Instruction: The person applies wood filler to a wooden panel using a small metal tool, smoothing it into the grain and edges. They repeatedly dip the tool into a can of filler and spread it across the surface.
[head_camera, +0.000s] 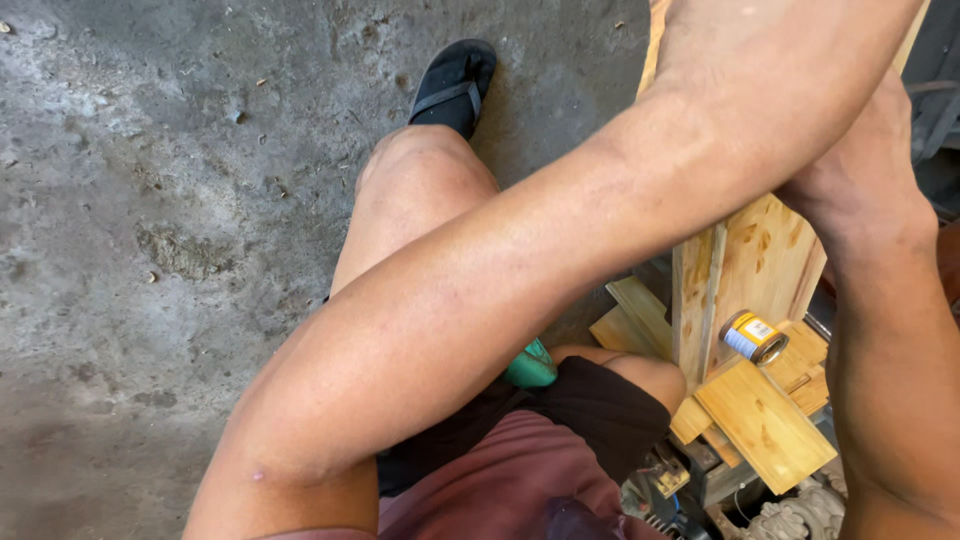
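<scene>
Both hands' grip impossible to tell, crossed forearms over upright wooden board (765, 260), bare concrete floor (150, 200) leftward.

Upright pale wood panel (765, 260), knotty.

A pale yellow-tan upright wooden board (765, 262) shows darker brown knots and grain. Just below it lies a small tin can (753, 337), blue and white with an orange-yellow band and a dark rim. Below the can, flat offcuts (765, 425) are the same honey yellow. Left of the board: black shorts (590, 410), a maroon shirt (500, 480), a teal-green object (530, 366), a black sandal (452, 85), and mottled grey concrete floor (150, 200).
</scene>
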